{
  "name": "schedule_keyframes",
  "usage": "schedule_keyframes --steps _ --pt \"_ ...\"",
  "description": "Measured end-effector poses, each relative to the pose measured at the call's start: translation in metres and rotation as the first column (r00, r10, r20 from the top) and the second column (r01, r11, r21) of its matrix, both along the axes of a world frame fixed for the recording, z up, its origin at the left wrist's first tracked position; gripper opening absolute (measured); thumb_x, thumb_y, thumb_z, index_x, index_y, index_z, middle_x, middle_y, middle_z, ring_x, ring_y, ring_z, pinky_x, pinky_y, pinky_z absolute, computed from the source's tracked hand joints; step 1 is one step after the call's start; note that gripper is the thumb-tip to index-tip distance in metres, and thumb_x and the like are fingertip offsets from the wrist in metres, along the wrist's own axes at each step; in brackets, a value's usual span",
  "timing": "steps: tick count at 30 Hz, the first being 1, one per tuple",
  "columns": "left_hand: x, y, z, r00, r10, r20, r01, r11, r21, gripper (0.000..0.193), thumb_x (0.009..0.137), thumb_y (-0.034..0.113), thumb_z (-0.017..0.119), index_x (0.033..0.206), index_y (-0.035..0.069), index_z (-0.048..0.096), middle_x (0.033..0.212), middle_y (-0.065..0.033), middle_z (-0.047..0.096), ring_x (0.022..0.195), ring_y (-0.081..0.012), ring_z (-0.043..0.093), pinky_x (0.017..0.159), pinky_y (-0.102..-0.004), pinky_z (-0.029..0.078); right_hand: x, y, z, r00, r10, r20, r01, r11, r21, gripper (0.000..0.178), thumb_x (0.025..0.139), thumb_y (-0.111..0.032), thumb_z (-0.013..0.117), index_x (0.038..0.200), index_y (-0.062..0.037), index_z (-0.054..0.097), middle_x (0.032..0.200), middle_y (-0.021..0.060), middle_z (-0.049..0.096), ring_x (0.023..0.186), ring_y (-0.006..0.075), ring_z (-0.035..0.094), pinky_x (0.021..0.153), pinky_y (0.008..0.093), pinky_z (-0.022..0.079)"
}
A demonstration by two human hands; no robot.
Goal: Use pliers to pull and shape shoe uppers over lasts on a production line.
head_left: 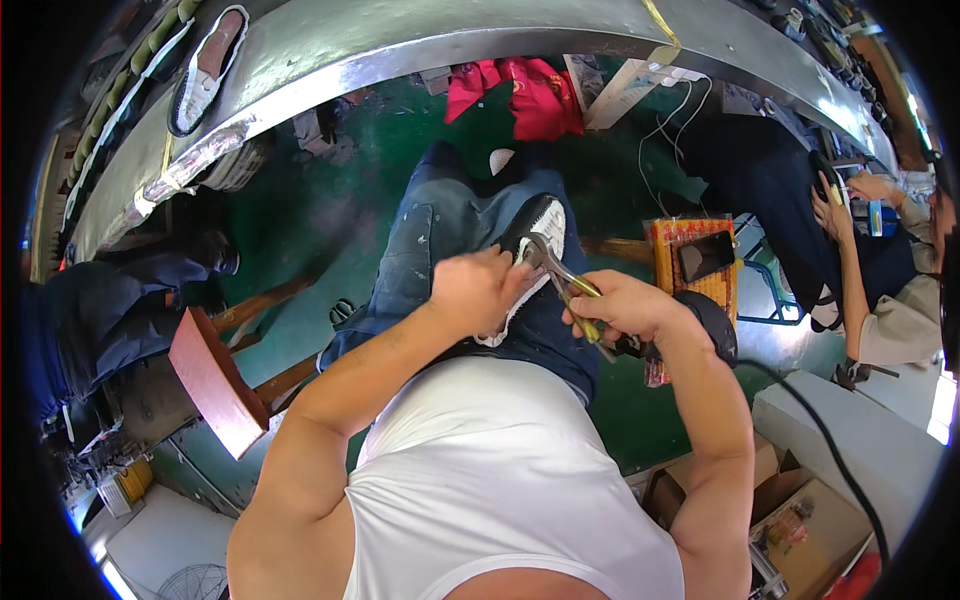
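The left hand [478, 290] is clamped around a shoe [530, 250] lying sole-up on the person's lap. Just right of the shoe, the right hand [620, 305] squeezes pliers [560, 272] whose tips bite the shoe's edge. The work looks mid-way; how much of the edge remains I cannot tell.

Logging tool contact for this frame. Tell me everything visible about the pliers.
The pliers look like bare grey metal, with yellow-green covered handles. The right hand grips the handles; the left hand steadies the shoe on the person's lap. The tool lies slanted, head up and to the left, with the jaws at the shoe's white edge. Whether they actually pinch it cannot be made out.
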State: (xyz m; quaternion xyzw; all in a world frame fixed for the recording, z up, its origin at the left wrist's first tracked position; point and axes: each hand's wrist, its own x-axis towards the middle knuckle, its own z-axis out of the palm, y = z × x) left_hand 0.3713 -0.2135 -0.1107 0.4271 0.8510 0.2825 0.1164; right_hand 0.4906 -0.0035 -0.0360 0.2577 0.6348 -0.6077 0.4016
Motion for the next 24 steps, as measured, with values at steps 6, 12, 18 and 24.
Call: schedule_keyframes --steps 6,12,18,24 --pt "-0.023 0.018 -0.054 -0.001 -0.004 1.000 -0.479 0.878 0.003 0.049 0.100 0.039 0.053 0.130 0.001 0.053 0.125 -0.0087 0.059 0.116 -0.0166 0.054 0.100 -0.0307 0.041 -0.008 -0.022 -0.010 0.893 0.393 -0.220 -0.192 0.773 0.604 0.025 0.093 -0.021 0.057 0.094 0.0042 0.061 0.088 0.0244 0.066 0.083 0.0394 0.065 0.076 0.0460 0.049" --pt "-0.024 0.010 -0.054 -0.011 -0.116 0.993 -0.501 0.860 0.096 0.050 0.096 0.035 0.062 0.133 0.003 0.052 0.118 -0.0057 0.062 0.108 -0.0142 0.058 0.096 -0.0303 0.045 0.007 -0.056 -0.057 0.951 -0.083 -0.298 0.189 0.920 0.345 0.025 0.093 -0.022 0.061 0.085 0.0018 0.061 0.073 0.0160 0.066 0.069 0.0278 0.065 0.065 0.0388 0.049" --pt "-0.021 0.024 -0.045 0.110 -0.032 0.993 -0.436 0.897 0.077 0.054 0.090 0.030 0.072 0.132 0.003 0.053 0.115 -0.0064 0.065 0.101 -0.0152 0.062 0.090 -0.0318 0.050 0.037 -0.063 -0.096 0.868 -0.440 -0.229 0.433 0.898 -0.084 0.022 0.097 -0.020 0.057 0.101 0.0016 0.061 0.080 0.0073 0.066 0.067 0.0138 0.062 0.054 0.0273 0.048" --pt "-0.022 0.044 -0.029 0.274 0.193 0.942 -0.390 0.918 -0.075 0.056 0.079 0.026 0.074 0.123 -0.005 0.057 0.107 -0.0140 0.067 0.093 -0.0200 0.065 0.082 -0.0323 0.052 0.060 -0.013 -0.053 0.884 -0.458 0.093 0.462 0.826 -0.324 0.027 0.099 -0.021 0.054 0.110 0.0033 0.059 0.090 0.0097 0.067 0.076 0.0154 0.066 0.049 0.0250 0.050"
